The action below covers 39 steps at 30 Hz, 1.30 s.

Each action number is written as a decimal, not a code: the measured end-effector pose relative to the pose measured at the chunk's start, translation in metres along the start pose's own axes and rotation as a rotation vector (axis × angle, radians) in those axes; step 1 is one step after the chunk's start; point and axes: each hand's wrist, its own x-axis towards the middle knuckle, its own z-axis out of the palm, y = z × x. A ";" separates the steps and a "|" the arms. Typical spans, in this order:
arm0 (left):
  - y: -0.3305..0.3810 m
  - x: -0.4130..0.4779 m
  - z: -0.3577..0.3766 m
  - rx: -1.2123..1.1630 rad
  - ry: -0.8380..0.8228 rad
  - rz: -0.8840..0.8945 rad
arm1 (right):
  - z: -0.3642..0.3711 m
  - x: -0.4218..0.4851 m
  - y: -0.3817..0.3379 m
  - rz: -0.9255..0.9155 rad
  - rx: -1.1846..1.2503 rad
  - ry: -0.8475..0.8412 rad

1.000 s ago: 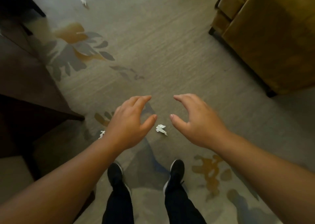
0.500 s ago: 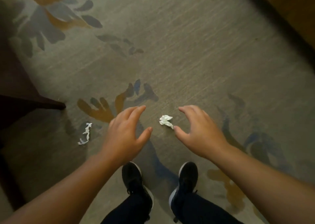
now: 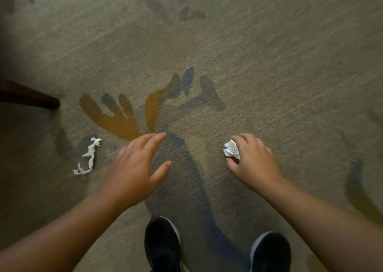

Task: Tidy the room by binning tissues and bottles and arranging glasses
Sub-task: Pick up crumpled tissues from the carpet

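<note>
Head view: what do the hands have hold of?

The right hand (image 3: 251, 164) curls its fingers over a crumpled tissue (image 3: 231, 149), thumb beneath, pinching it just off the carpet (image 3: 269, 64). The left hand (image 3: 136, 168) hovers spread and holds nothing.

And beyond them?

A twisted tissue strip (image 3: 88, 157) lies just left of the left hand, near a dark furniture corner (image 3: 31, 97).

How far along?

Early, I'd judge: one tissue gripped, nothing binned, and no bin, bottles or glasses in view.

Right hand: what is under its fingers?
A crumpled white tissue, which the right hand grips between fingers and thumb. The fingers cover its right part.
</note>
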 end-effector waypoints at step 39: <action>-0.226 0.037 0.076 -0.010 0.005 -0.646 | -0.002 0.077 -0.158 -0.382 0.055 0.109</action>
